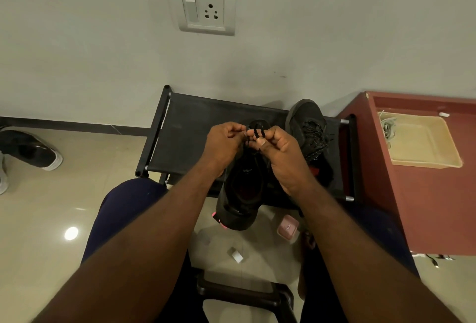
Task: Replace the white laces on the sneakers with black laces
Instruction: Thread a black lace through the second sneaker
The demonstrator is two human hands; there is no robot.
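Observation:
A black sneaker (240,194) lies heel toward me on the front edge of a low black rack (185,129). Above its tongue my left hand (224,142) and my right hand (278,152) both pinch a black lace (258,130), which curls in a small loop between the fingertips. A second black sneaker (307,127), laced with black, rests toe-up at the rack's right end. The eyelets of the near sneaker are hidden by my hands.
A maroon cabinet (425,206) stands at the right with a beige tray (425,157) holding pale laces (387,128). Other shoes (31,150) lie on the tiled floor at left. A pink box (288,227) and paper scraps lie below the rack. A black stool edge (244,294) is near me.

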